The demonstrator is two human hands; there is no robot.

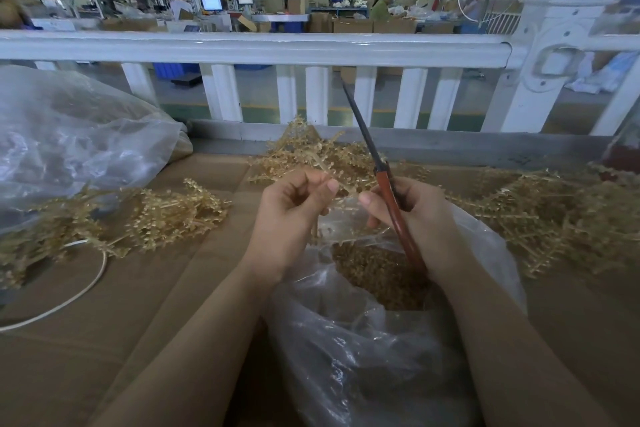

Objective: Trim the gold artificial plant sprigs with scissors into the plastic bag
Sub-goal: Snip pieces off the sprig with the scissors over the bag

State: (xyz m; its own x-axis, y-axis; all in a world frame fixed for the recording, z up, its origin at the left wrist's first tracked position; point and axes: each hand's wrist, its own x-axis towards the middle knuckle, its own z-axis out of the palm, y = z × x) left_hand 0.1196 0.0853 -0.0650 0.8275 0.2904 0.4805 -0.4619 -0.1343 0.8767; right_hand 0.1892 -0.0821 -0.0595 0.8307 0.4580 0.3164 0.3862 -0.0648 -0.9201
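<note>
**Sprig held over the bag, scissors not yet cutting**

The left hand (pixel 294 204) pinches a gold sprig (pixel 325 166) between thumb and curled fingers, just above the mouth of the plastic bag (pixel 363 350). The right hand (pixel 412 215) is curled around the red handle of the scissors (pixel 384 180), and its fingertips also touch the sprig stem near the left thumb. The dark blades point up and away, toward the white railing (pixel 256 48), and look closed together, so they are not on the stem now.

I judge the step in hand is arranging 1 sprig for a cut. The next move calls for turning the blades down, opening them, and placing them across the stem while the sprig stays over the bag opening, so the cut pieces fall inside.

The near plastic bag stands open between the 2 forearms and holds a heap of small gold cut pieces (pixel 374 270). A second clear bag (pixel 69 135) lies at the far left; its content is not clear to me.

Loose gold sprigs lie in piles on the cardboard surface (pixel 138 322): 1 pile at the left (pixel 166 215), 1 behind the hands (pixel 311 146), and a bigger one at the right (pixel 561 218).
</note>
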